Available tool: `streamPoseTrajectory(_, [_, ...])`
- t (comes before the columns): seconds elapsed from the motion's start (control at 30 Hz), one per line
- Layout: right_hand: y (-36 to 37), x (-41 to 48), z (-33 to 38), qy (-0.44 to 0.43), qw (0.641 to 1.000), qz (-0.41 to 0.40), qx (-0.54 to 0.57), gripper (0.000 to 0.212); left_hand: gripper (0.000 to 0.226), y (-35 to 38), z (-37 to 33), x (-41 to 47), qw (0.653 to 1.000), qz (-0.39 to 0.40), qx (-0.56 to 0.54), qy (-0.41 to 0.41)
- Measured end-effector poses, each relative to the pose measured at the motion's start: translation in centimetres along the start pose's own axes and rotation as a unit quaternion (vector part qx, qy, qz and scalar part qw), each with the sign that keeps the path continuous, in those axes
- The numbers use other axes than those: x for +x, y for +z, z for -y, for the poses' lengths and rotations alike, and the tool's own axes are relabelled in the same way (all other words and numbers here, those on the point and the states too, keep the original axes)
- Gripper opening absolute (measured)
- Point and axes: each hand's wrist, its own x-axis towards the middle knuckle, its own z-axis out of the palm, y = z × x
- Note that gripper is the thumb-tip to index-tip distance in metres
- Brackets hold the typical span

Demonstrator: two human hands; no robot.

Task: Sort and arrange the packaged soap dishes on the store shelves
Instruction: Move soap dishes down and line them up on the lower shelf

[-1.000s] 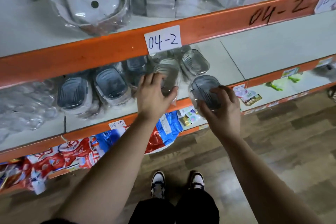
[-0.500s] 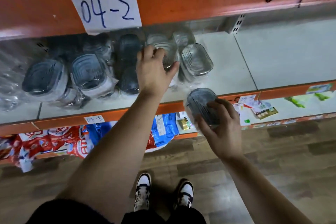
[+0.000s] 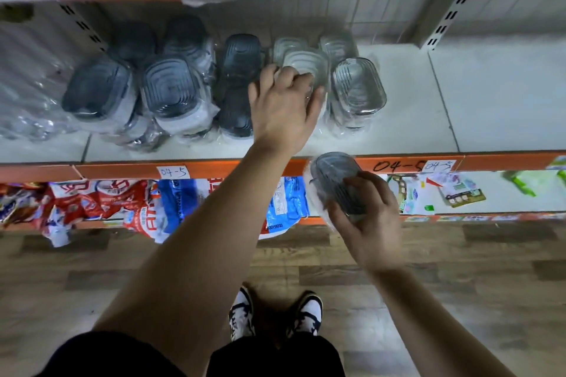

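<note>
The right hand (image 3: 364, 217) grips a dark soap dish (image 3: 335, 180) just short of the shelf (image 3: 413, 119) edge, long axis pointing inward. The dark row (image 3: 240, 76) lies ahead and leftward (beyond the left hand (image 3: 283, 107), whose fingers curl over a clear dish (image 3: 306, 66)).

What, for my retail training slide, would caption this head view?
Left hand grips a clear packaged soap dish on the shelf; right hand holds a dark soap dish before its edge.
</note>
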Motion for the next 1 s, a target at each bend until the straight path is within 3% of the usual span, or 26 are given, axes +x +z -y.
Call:
streamPoseTrajectory(0.1, [0.6, -0.4, 1.2, -0.006, 1.0, 0.014, 0.024, 0.051, 0.034, -0.8, 1.7, -1.8, 0.998, -0.04, -0.029, 0.037])
streamPoseTrajectory(0.27, [2.4, -0.8, 3.7, -0.019, 0.998, 0.017, 0.06, 0.05, 0.021, -2.3, 6.6, -6.2, 0.996, -0.07, -0.046, 0.026])
streamPoseTrajectory(0.67, [9.6, 2.9, 11.6, -0.032, 0.993, -0.056, 0.098, 0.045, 0.032, -3.4, 17.5, -12.4, 0.997, 0.067, 0.02, -0.023])
streamPoseTrajectory(1.0, [13.2, 6.4, 15.7, 0.069, 0.978, -0.104, 0.165, 0.061, 0.04, -3.9, 20.5, -12.9, 0.99, 0.136, 0.016, -0.014])
